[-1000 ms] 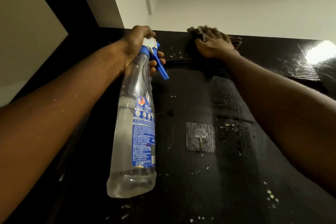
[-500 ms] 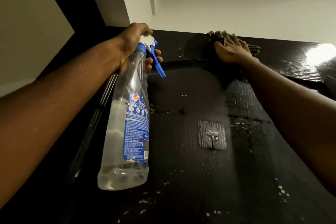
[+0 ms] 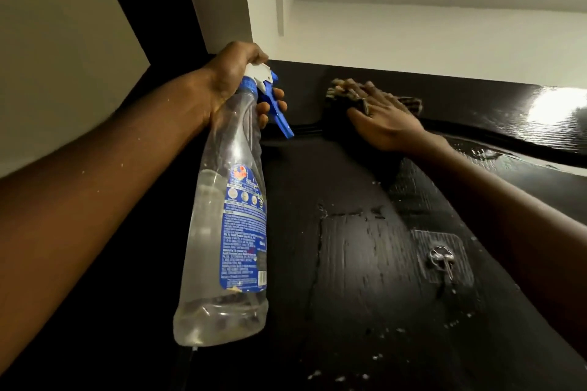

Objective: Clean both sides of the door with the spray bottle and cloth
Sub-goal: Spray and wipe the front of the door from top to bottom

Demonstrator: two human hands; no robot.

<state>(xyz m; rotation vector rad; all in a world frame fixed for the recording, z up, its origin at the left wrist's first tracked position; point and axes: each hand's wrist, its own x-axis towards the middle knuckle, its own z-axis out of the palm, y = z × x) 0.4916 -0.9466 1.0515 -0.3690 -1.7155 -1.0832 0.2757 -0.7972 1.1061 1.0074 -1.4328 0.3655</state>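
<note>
One spray bottle (image 3: 222, 232), clear, blue label, print too small to read; hangs from left hand (image 3: 235, 71) gripping neck, fingers at blue trigger. One adhesive hook (image 3: 440, 260) on wet dark door (image 3: 349, 311), right of bottle. Farther up, right hand (image 3: 382, 119), fingers straight, presses one cloth (image 3: 338, 90) flat near door top.
</note>
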